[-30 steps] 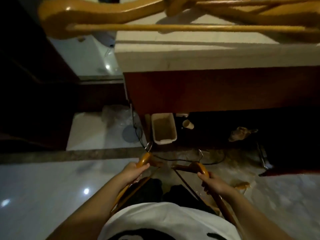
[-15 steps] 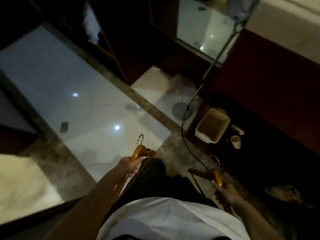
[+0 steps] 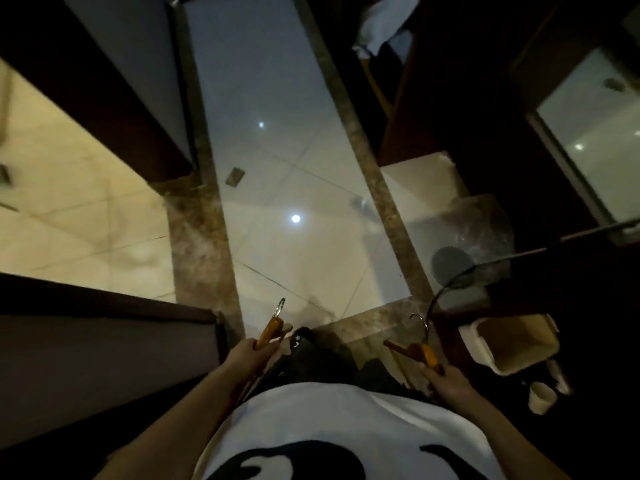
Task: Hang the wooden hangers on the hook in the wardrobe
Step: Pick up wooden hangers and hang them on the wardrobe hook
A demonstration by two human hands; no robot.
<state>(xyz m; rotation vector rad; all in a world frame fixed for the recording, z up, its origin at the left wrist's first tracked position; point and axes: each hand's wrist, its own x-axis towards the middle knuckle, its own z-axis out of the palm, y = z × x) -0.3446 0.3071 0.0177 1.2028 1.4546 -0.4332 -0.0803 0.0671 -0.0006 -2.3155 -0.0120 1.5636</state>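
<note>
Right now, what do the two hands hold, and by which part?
Each holds an orange-brown wooden hanger by the neck below its metal hook: left hand one hanger, right hand another.

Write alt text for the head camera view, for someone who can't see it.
Seen from above, a person grips a wooden hanger in each hand: left hand, right hand. Glossy tiled floor lies ahead, with a beige bin at right.

hangers (image 3: 272, 332): orange-brown wood
floor tiles (image 3: 277, 161): glossy white
shirt (image 3: 346, 427): white, black print
bin (image 3: 512, 344): cream
</note>
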